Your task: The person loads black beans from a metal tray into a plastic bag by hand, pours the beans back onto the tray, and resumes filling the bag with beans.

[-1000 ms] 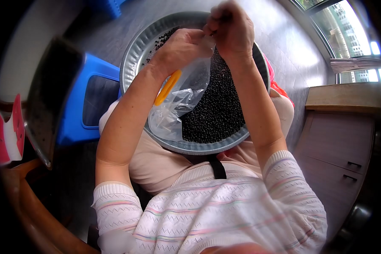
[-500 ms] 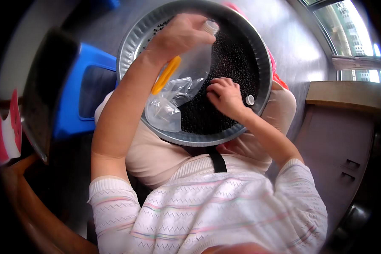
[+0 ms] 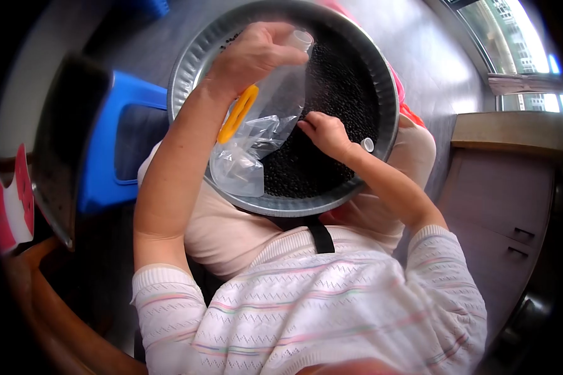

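Note:
A clear plastic spout pouch (image 3: pixel 236 172) with a yellow handle (image 3: pixel 238 114) stands tilted over a round metal pan. Up at its open white spout (image 3: pixel 301 40), my left hand (image 3: pixel 256 53) is closed around the neck. My right hand (image 3: pixel 326 134) hovers low over small black beans (image 3: pixel 306 165), fingers curled together, with the fingertips close to the pouch's right edge. Whatever those fingers hold, if anything, is hidden. Beside the right wrist a white screw cap (image 3: pixel 367 145) lies near the pan's right side.
The metal pan (image 3: pixel 288 205) rests across my lap, its fluted wall around the beans. To the left stands a blue plastic stool (image 3: pixel 98 150). A grey cabinet (image 3: pixel 497 200) is on the right, below a window (image 3: pixel 507 44). Red fabric (image 3: pixel 413 115) shows beyond the pan's right rim.
My right hand has moved up and left from the beans toward the pouch's edge, its fingers drawing together. My left hand keeps hold of the spout neck; the whole view has shifted slightly.

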Demonstrator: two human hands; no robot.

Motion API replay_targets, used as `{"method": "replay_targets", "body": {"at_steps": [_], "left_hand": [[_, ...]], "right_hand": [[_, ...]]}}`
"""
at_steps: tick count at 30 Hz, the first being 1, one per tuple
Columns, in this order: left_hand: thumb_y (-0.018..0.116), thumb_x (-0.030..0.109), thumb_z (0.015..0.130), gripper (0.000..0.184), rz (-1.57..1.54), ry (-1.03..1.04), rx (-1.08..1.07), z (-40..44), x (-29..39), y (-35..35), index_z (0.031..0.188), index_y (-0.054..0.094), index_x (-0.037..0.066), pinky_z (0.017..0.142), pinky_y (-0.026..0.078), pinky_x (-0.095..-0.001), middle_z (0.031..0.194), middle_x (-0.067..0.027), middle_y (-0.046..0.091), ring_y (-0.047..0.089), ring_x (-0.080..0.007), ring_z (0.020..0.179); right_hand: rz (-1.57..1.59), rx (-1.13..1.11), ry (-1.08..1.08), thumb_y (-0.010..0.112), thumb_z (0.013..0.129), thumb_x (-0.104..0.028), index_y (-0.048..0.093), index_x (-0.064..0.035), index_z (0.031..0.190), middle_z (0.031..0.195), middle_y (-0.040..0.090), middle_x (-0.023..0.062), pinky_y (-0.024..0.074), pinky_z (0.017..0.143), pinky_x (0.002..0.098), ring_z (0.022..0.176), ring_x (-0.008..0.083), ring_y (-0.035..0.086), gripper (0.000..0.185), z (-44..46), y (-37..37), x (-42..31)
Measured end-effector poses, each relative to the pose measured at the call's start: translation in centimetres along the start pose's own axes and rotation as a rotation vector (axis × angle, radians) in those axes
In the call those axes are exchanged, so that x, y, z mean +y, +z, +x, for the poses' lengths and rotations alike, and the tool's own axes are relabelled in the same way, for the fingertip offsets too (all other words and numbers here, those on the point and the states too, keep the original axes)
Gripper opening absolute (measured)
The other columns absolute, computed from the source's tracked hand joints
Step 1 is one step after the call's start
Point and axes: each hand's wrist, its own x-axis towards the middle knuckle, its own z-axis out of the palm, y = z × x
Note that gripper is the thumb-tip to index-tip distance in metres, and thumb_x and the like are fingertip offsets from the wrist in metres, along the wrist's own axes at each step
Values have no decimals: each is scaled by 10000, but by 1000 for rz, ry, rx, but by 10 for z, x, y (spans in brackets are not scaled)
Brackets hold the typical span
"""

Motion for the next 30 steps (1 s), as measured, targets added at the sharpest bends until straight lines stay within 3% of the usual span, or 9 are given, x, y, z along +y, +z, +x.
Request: {"method": "replay_targets", "body": {"at_steps": [1, 3, 4, 5, 9, 14, 17, 21, 30], "left_hand": [[662, 118, 759, 329, -11, -3, -9, 0, 0, 0, 1067, 619, 9, 853, 407, -217, 936, -6, 618, 549, -70, 878], [660, 116, 759, 325, -34, -9, -24, -1, 2, 0, 1063, 620, 7, 832, 408, -213, 920, 2, 614, 540, -62, 858], [654, 112, 764, 312, -37, 12, -27, -1, 3, 1, 1056, 621, 6, 807, 407, -209, 902, 12, 610, 531, -55, 839], [654, 111, 763, 310, -35, -4, -24, -1, 4, 1, 1054, 622, 8, 809, 407, -207, 903, 13, 610, 531, -54, 841], [658, 105, 761, 300, -40, -27, -32, 0, 7, 3, 1047, 625, 18, 815, 407, -206, 906, 17, 610, 532, -51, 845], [669, 93, 751, 298, -100, -60, -27, 0, 8, 6, 1038, 623, 26, 824, 409, -214, 914, 17, 607, 533, -53, 849], [672, 88, 746, 313, -125, -73, -33, 1, 3, 5, 1046, 612, 24, 829, 406, -222, 928, 14, 602, 529, -57, 869], [666, 78, 741, 331, -170, -58, -51, 2, 1, 3, 1058, 596, 13, 836, 399, -228, 951, 10, 594, 520, -60, 895], [653, 50, 724, 341, -189, -74, -44, -2, 8, 5, 1056, 592, 5, 800, 389, -210, 922, 24, 573, 505, -49, 851]], "right_hand": [[218, -23, 169, 594, 864, -257, 590, -43, 765, 656, 574, 99, 455, 477, 316, 502, 215, 543, 236, 3, -5, -2], [739, -161, 664, 564, 890, -287, 579, -45, 780, 594, 521, 15, 405, 437, 264, 471, 152, 502, 266, 18, -30, -15], [1022, -143, 707, 552, 901, -292, 556, -67, 753, 606, 474, -17, 335, 392, 220, 474, 76, 437, 270, 23, -42, -15], [1200, -104, 743, 533, 910, -313, 529, -83, 754, 615, 454, -8, 303, 371, 231, 463, 79, 411, 278, 29, -52, -17], [1566, 39, 490, 475, 935, -355, 496, -93, 812, 644, 420, -7, 302, 396, 232, 498, 92, 389, 290, 65, -100, -39], [1705, 180, 205, 475, 930, -320, 493, -86, 801, 671, 422, 5, 320, 414, 232, 521, 97, 384, 268, 120, -133, -74], [1775, 233, 168, 519, 915, -340, 520, -101, 817, 650, 507, 7, 389, 407, 260, 493, 126, 478, 258, 145, -125, -88], [1624, 379, 198, 527, 912, -348, 518, -110, 824, 643, 497, -5, 371, 402, 247, 488, 119, 466, 253, 154, -114, -98], [1662, 388, 123, 524, 898, -315, 504, -109, 787, 653, 498, 11, 418, 429, 271, 524, 147, 514, 235, 152, -113, -105]]}}
